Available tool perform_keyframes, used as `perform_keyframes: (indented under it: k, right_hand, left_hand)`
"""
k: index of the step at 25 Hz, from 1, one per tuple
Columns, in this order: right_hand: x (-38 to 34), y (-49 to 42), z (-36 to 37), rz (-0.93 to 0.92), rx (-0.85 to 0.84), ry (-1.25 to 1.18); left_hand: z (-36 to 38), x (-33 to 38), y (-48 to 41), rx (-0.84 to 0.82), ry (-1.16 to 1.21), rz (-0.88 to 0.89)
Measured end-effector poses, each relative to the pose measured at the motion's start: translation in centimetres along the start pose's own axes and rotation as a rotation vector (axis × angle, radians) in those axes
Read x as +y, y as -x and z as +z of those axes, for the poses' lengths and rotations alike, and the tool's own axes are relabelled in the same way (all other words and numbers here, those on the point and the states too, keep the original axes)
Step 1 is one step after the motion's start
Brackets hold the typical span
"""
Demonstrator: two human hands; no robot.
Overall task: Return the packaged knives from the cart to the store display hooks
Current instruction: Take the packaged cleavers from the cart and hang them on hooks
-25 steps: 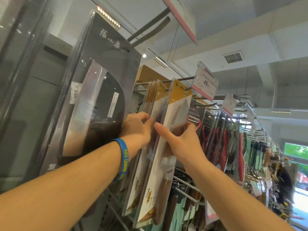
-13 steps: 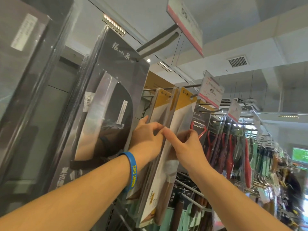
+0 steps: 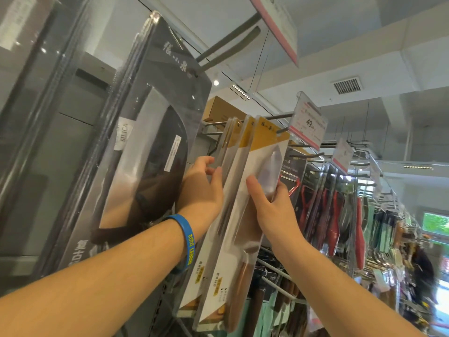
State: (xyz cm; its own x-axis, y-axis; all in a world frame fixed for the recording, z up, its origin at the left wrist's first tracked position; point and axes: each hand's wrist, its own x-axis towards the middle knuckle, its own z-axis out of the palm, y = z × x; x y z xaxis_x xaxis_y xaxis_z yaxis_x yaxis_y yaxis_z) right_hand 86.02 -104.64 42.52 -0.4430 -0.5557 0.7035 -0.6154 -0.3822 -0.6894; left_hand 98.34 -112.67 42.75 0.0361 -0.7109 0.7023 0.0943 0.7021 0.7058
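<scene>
A packaged knife [image 3: 245, 215] with a yellow top and white card hangs on a metal display hook [image 3: 283, 128], frontmost in a row of like packs. My right hand [image 3: 272, 207] grips its right edge, thumb on the front and fingers behind. My left hand [image 3: 204, 188], with a blue wristband, touches the left edges of the packs [image 3: 227, 152] behind it with loosely bent fingers. The knife's wooden handle shows low in the pack.
A large dark packaged cleaver [image 3: 155, 152] hangs on the left from a higher hook [image 3: 228, 42]. A price tag [image 3: 309, 124] marked 49 sits on the hook's end. Red-handled tools [image 3: 332, 215] and more packs hang along the aisle to the right.
My hands have moved apart a little: the right slid to the front pack's right edge. The front pack now hangs farther back along the hook, closer to the others.
</scene>
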Motion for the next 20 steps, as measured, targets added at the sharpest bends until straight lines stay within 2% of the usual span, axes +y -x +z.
perform_keyframes:
  k: [3, 8, 15, 20]
  right_hand:
    - [-0.1, -0.4, 0.4, 0.104, -0.018, -0.084]
    - [0.1, -1.2, 0.6, 0.281, -0.033, -0.303]
    - [-0.4, -1.7, 0.9, 0.386, 0.049, -0.500]
    - [-0.8, -1.8, 0.7, 0.342, -0.061, -0.476]
  left_hand:
    - [0.1, -0.5, -0.1, -0.021, -0.072, 0.005]
    - [0.6, -0.5, 0.4, -0.150, -0.139, -0.062]
    - [-0.1, -0.4, 0.4, -0.106, -0.083, -0.111]
    - [-0.5, -0.2, 0.7, -0.133, -0.087, -0.076]
